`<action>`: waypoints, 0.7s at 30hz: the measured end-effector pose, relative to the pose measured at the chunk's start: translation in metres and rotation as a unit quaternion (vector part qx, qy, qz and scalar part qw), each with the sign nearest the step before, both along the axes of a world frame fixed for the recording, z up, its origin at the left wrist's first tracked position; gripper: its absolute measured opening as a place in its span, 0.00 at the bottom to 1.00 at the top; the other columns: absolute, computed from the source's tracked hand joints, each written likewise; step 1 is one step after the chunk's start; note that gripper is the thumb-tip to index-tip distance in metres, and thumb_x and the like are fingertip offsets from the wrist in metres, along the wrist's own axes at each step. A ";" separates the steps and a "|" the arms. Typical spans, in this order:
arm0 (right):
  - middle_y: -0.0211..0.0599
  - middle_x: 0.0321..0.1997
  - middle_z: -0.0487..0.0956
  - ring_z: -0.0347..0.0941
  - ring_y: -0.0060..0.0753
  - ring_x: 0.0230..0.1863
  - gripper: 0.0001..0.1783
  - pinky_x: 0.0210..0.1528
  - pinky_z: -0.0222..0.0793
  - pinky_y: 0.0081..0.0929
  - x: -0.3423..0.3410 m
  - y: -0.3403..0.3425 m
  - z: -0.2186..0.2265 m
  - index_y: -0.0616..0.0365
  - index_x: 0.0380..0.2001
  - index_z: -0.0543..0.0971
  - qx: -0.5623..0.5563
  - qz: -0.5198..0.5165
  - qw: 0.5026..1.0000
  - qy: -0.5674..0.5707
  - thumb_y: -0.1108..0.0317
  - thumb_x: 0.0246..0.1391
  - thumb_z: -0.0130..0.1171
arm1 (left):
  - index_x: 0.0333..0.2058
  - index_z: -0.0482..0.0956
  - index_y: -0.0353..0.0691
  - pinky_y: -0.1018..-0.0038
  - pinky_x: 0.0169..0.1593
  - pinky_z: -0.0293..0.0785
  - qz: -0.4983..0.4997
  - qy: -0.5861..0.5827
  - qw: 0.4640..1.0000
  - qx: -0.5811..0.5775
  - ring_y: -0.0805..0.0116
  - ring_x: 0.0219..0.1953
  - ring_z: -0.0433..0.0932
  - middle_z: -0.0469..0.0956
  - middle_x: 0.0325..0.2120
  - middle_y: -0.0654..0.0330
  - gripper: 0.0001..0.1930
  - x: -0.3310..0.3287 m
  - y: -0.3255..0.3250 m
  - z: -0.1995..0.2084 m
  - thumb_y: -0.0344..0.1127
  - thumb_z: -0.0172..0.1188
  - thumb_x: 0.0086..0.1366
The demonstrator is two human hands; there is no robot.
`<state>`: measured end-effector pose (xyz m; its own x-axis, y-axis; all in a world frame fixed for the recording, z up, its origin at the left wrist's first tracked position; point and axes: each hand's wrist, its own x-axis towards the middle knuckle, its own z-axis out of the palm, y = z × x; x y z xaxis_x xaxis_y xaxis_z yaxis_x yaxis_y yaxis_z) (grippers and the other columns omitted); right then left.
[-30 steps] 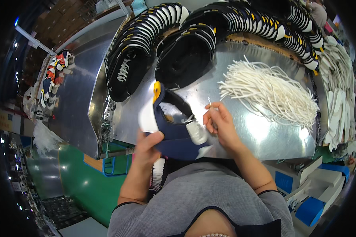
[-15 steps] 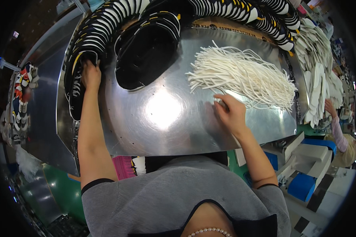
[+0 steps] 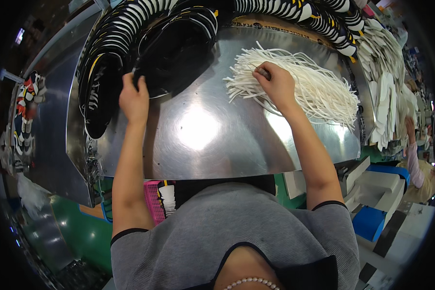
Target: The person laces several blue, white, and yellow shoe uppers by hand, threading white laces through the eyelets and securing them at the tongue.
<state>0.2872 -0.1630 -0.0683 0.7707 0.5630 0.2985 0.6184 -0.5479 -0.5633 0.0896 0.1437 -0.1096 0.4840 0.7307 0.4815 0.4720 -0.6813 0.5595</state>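
My left hand (image 3: 134,102) is beside a stack of black shoe uppers (image 3: 176,55), thumb and forefinger apart at its near left rim. Left of that hand, a black shoe upper (image 3: 100,94) with white zigzag threading on its side ends a long row of nested uppers. My right hand (image 3: 279,86) is over the left part of a bundle of white laces (image 3: 314,92), its fingers pinched together. Something small and brownish shows between those fingertips, too little of it to name.
A metal table (image 3: 203,154) lies under everything. More nested shoe uppers (image 3: 275,10) curve along its back edge beside a cardboard strip (image 3: 285,30). White flat pieces (image 3: 386,106) are piled at the right, near a co-worker's arm (image 3: 413,154). A pink basket (image 3: 154,205) stands below the front edge.
My left hand has come out of the leftmost shoe upper and moved right to the black stack. The right hand has moved up and away from me, onto the white laces.
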 end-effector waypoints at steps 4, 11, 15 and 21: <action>0.36 0.33 0.82 0.78 0.42 0.33 0.08 0.37 0.72 0.33 0.007 -0.018 -0.002 0.54 0.34 0.82 0.048 0.007 0.997 0.056 0.63 0.54 0.64 | 0.42 0.77 0.35 0.74 0.49 0.70 -0.050 -0.229 0.969 0.083 0.68 0.41 0.74 0.75 0.36 0.57 0.09 -0.032 -0.060 0.085 0.25 0.63 0.63; 0.36 0.32 0.79 0.77 0.43 0.33 0.09 0.35 0.70 0.34 -0.026 0.007 0.056 0.55 0.35 0.77 0.080 0.100 0.991 -0.049 0.62 0.56 0.64 | 0.52 0.76 0.39 0.55 0.58 0.65 -0.411 0.155 0.897 0.042 0.48 0.51 0.74 0.77 0.46 0.51 0.24 -0.065 -0.223 0.050 0.34 0.67 0.56; 0.33 0.29 0.81 0.76 0.27 0.30 0.10 0.34 0.70 0.25 -0.028 -0.032 0.092 0.59 0.36 0.79 0.190 0.113 0.975 0.006 0.64 0.58 0.65 | 0.49 0.78 0.39 0.60 0.57 0.68 -0.375 0.084 0.922 0.041 0.50 0.53 0.74 0.77 0.49 0.52 0.20 -0.062 -0.191 0.070 0.32 0.67 0.57; 0.29 0.26 0.76 0.63 0.12 0.17 0.06 0.18 0.57 0.11 -0.126 -0.097 0.135 0.54 0.38 0.74 0.513 0.352 0.686 0.378 0.65 0.63 0.58 | 0.42 0.79 0.37 0.62 0.50 0.69 -0.311 0.217 0.906 0.190 0.53 0.46 0.75 0.78 0.43 0.55 0.15 -0.053 -0.118 0.069 0.38 0.66 0.59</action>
<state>0.1609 -0.2595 0.0667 0.5677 0.6679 0.4813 -0.1550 0.6609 -0.7343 0.0365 0.0260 -0.0407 0.9489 0.0736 0.3070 0.0503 -0.9953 0.0829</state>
